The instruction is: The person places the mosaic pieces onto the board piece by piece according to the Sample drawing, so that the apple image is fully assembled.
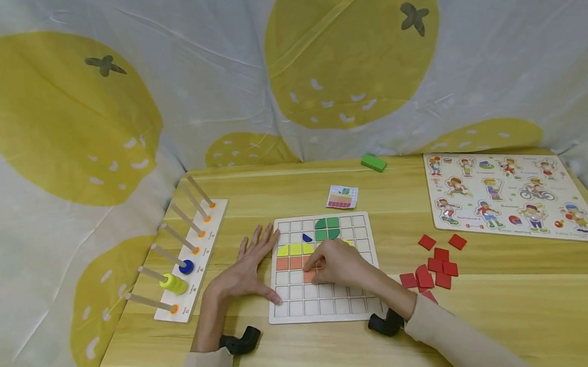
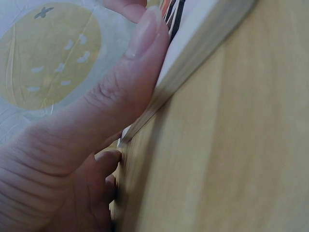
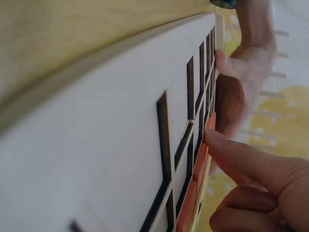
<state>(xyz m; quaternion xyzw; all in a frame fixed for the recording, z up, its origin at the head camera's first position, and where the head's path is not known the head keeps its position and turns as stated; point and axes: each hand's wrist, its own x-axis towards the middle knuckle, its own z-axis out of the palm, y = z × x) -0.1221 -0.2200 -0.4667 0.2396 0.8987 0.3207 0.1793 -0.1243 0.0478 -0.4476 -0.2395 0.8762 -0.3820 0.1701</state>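
Observation:
A white wooden grid board (image 1: 288,308) lies on the table, bearing green quarter-round and square tiles (image 1: 332,222), a small blue piece (image 1: 307,238), a row of yellow tiles (image 1: 296,250) and orange square tiles (image 1: 282,263) below it. My left hand (image 1: 242,271) rests along the board's left edge, fingers spread, with the thumb (image 2: 118,87) on the rim. Over the board's middle, my right hand (image 1: 344,263) pinches at an orange square tile (image 1: 308,277) between thumb and index finger. That hand hides part of the orange and yellow rows.
Red tiles (image 1: 443,280) lie loose to the right. A pattern card (image 1: 343,197) and a green block (image 1: 374,162) lie behind the board. At left stands a peg rack (image 1: 193,286) with yellow and blue rings; a picture puzzle board (image 1: 472,216) sits at back right.

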